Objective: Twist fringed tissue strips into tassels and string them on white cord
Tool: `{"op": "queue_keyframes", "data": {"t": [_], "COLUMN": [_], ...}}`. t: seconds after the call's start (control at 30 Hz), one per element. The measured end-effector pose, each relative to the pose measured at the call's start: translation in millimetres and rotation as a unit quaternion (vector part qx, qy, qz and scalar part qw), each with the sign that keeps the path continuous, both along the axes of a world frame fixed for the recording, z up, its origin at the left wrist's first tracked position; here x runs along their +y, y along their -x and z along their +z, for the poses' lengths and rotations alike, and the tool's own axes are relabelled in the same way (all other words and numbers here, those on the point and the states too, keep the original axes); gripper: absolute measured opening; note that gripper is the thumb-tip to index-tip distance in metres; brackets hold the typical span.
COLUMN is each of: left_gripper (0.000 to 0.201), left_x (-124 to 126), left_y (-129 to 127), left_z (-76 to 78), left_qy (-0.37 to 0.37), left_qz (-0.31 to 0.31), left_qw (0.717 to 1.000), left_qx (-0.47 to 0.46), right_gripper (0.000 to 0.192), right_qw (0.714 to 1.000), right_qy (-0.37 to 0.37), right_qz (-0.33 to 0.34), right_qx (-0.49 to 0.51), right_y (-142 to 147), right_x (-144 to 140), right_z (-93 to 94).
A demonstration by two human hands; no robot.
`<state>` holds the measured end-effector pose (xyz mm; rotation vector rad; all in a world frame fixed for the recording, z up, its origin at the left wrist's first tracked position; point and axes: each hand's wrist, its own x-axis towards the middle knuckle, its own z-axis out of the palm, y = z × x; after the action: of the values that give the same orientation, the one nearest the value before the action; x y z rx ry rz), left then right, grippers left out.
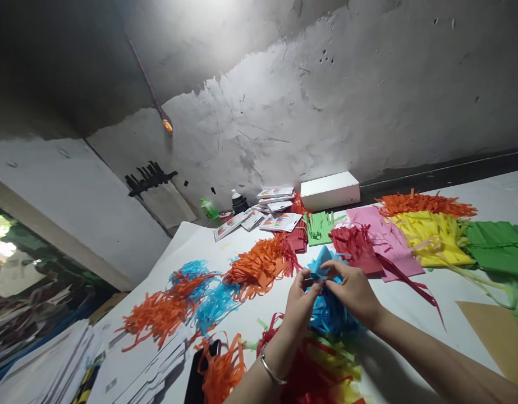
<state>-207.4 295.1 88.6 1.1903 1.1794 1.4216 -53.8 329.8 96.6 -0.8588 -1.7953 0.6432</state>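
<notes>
My left hand (301, 297) and my right hand (354, 289) meet over the white table, both closed on a blue tissue-paper tassel (323, 261). Its folded top sticks up between my fingertips. Beneath my hands hangs or lies a mass of blue fringe (330, 314); I cannot tell how much of it belongs to the held piece. Red and yellow fringed paper (321, 365) lies closest to me, partly behind my left forearm. Just beyond my right hand is a stack of dark red fringed paper (360, 252).
Orange fringe piles (259, 264) lie to the left, with blue strips among them. Pink paper (379, 230), yellow fringed paper (435, 235) and green paper (498, 247) spread along the right. A white box (330, 191) and printed packets (281, 222) stand by the wall. A dark phone (195, 376) lies front left.
</notes>
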Motion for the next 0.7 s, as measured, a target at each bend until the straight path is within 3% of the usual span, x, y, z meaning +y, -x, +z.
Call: {"op": "queue_keyframes", "data": {"t": [0.13,0.27,0.4,0.57,0.7], "left_gripper": [0.044,0.041,0.042,0.047,0.048], "left_x": [-3,-4,-3,-2,-5], "left_y": [0,1,-1,-5,-7], "left_z": [-1.6,-5.0,-10.8,-14.0,-16.6], "left_qy": [0.025,0.053,0.065,0.074,0.086], "left_qz": [-0.015,-0.018,-0.008,0.004,0.016], "left_qw": [1.0,0.998,0.998,0.997,0.995], "left_qx": [0.002,0.003,-0.006,-0.037,-0.058], "right_gripper": [0.01,0.012,0.018,0.006,0.018], "right_qw": [0.998,0.994,0.986,0.974,0.966], "right_qy": [0.016,-0.028,-0.095,-0.134,-0.154], "right_qz": [0.061,0.089,0.074,0.026,-0.008], "right_qx": [-0.021,-0.058,-0.116,-0.178,-0.206], "right_y": [-5,-10,-9,-4,0], "right_x": [8,11,2,-9,-9], "right_z": [-0.3,-3.9,-7.8,-12.4,-16.8]}}
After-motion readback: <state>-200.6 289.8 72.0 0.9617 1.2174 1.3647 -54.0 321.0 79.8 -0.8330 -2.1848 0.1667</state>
